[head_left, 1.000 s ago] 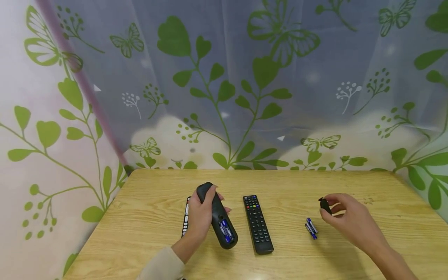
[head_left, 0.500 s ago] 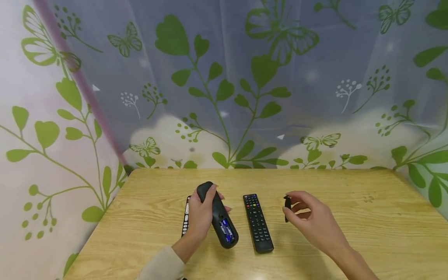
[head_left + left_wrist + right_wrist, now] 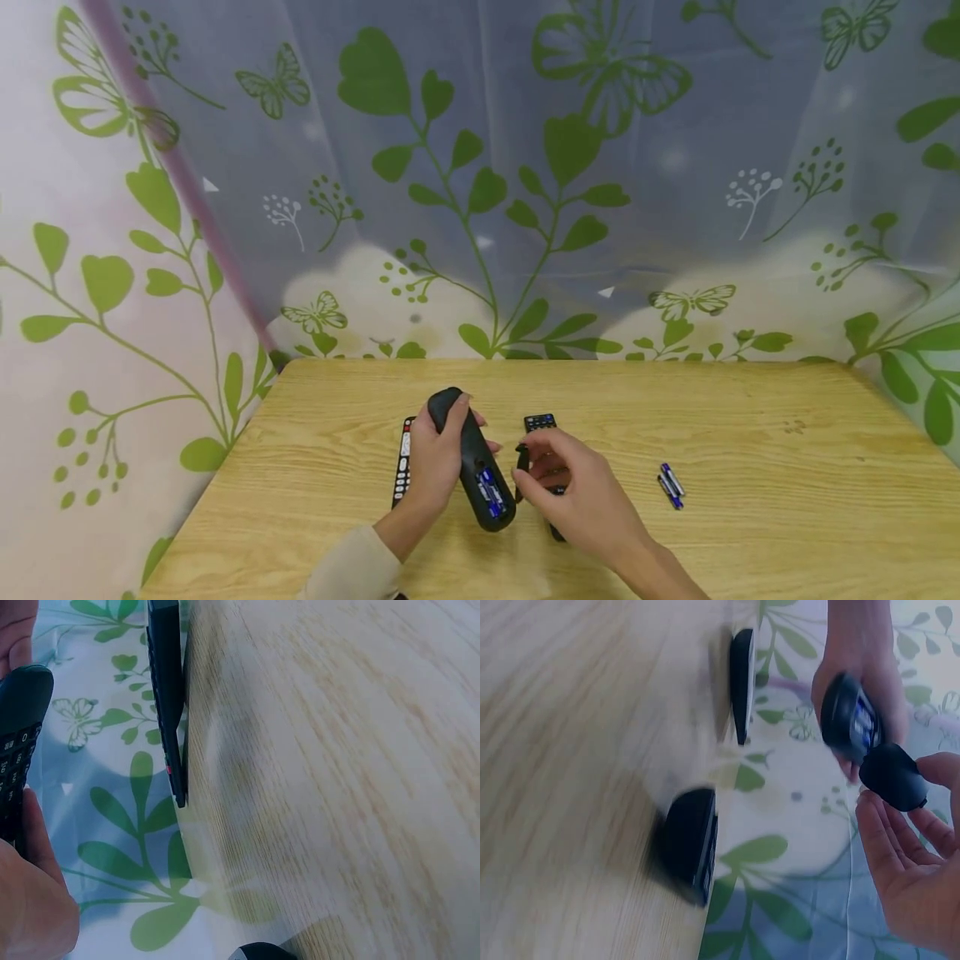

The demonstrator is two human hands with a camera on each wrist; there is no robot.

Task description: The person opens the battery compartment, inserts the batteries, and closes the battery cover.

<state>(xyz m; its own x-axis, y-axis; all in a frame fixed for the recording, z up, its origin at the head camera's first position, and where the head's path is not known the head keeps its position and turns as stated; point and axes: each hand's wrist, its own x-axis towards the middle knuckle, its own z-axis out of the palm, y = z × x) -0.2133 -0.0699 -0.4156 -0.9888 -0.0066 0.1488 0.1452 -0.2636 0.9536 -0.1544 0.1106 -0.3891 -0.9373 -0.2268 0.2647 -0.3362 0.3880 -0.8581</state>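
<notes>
My left hand (image 3: pixel 431 471) grips a black remote control (image 3: pixel 467 437), back side up, above the table in the head view. Two blue-and-silver batteries (image 3: pixel 491 493) lie in its uncovered compartment. Just to its right, my right hand (image 3: pixel 588 492) pinches a small black battery cover (image 3: pixel 522 479) between thumb and fingers. In the right wrist view the cover (image 3: pixel 894 778) overlaps the lower end of the held remote (image 3: pixel 841 716). The left wrist view shows the remote's keypad side (image 3: pixel 15 757). A second black remote (image 3: pixel 539 422) lies under my right hand, partly hidden by it.
A remote with white buttons (image 3: pixel 402 471) lies left, partly behind my left hand. Two loose batteries (image 3: pixel 671 486) rest side by side on the wooden table (image 3: pixel 787 517) to the right. A leaf-patterned curtain (image 3: pixel 480 275) hangs behind the table's back edge.
My right hand has carried the battery cover leftward, from near the loose batteries to beside the held remote, passing over the second black remote. My left hand has barely moved.
</notes>
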